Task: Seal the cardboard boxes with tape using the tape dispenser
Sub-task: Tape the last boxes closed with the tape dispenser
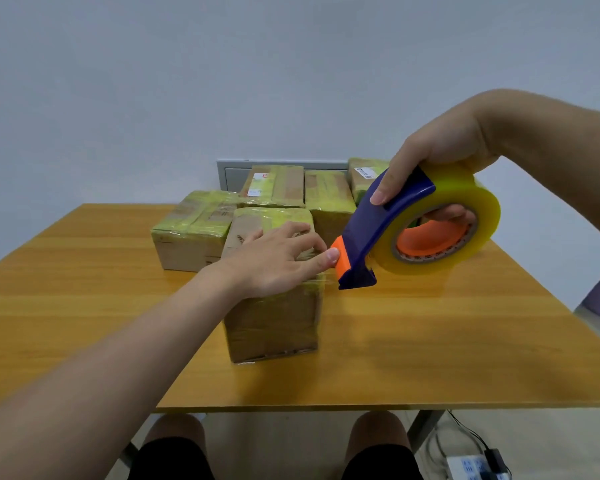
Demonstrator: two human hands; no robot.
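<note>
Wood table (66, 306): taped boxes (191, 233) clustered far-centre, one near box (274, 327) standing alone in front of them. Left hand (274, 261) lies palm-down on that box's top, fingers spread and pressing, clasping nothing, thumb tip touching the orange nose of the tape dispenser (385, 220) at the box's top right edge. Right hand (440, 154) is clamped on the dispenser, thumb along the blue frame, fingers through the core of the yellowish tape roll (482, 216), raised above the table just right of the box.
</note>
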